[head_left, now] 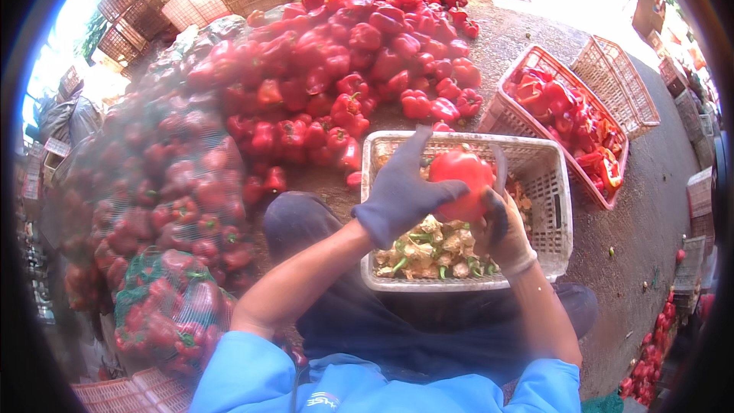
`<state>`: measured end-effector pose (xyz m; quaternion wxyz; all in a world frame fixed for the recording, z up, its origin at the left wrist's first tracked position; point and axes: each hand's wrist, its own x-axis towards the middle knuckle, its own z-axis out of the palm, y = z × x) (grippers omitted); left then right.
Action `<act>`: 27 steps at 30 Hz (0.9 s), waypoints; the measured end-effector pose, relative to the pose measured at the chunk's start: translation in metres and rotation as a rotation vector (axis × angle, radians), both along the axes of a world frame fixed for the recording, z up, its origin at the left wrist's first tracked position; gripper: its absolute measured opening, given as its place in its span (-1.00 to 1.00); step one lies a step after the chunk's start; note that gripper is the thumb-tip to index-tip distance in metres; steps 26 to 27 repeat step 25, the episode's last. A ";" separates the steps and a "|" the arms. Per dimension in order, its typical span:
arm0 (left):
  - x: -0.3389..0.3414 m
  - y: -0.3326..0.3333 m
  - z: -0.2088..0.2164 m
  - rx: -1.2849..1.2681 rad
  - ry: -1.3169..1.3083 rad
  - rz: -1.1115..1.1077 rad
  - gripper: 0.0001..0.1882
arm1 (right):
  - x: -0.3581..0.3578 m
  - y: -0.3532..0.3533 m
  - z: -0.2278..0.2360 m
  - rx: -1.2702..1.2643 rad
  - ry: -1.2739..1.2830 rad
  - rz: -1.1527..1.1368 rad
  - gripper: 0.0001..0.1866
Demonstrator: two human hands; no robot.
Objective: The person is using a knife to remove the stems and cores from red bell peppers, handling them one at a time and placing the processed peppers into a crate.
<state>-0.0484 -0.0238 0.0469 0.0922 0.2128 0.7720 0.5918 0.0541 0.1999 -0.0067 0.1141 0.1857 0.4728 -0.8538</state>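
My left hand [409,191], in a dark grey glove, is closed round the left side of a large red bell pepper [462,176], its thumb across the front. My right hand [505,237], in a pale glove with dark fingers, is curled at the pepper's lower right. A narrow grey curved shape rises from it beside the pepper and looks like a knife blade [501,168]; its handle is hidden. Both hands are above a whitish plastic crate [562,222] between my knees. Pale pepper cores [428,248] with green stems lie in it.
A big heap of red peppers [367,46] lies ahead. Net sacks of peppers [168,206] stand at my left. To the right, a pink crate [520,115] holds cut red peppers, with an open crate [615,84] beside it. Stacked crates [138,8] stand at the back left.
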 end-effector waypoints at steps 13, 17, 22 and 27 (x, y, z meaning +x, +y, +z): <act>0.029 -0.002 -0.044 0.467 -0.769 -0.191 -0.10 | -0.001 -0.001 0.016 0.390 0.212 0.006 -0.22; 0.031 -0.002 -0.054 0.508 -0.780 -0.178 -0.09 | -0.002 0.000 0.012 0.361 0.190 0.011 -0.24; 0.027 0.004 -0.052 0.472 -0.695 -0.020 -0.15 | -0.007 0.001 0.007 0.466 0.166 0.019 -0.31; 0.022 0.006 -0.063 0.365 -0.432 0.049 -0.20 | -0.005 0.004 0.011 0.669 0.192 -0.004 -0.33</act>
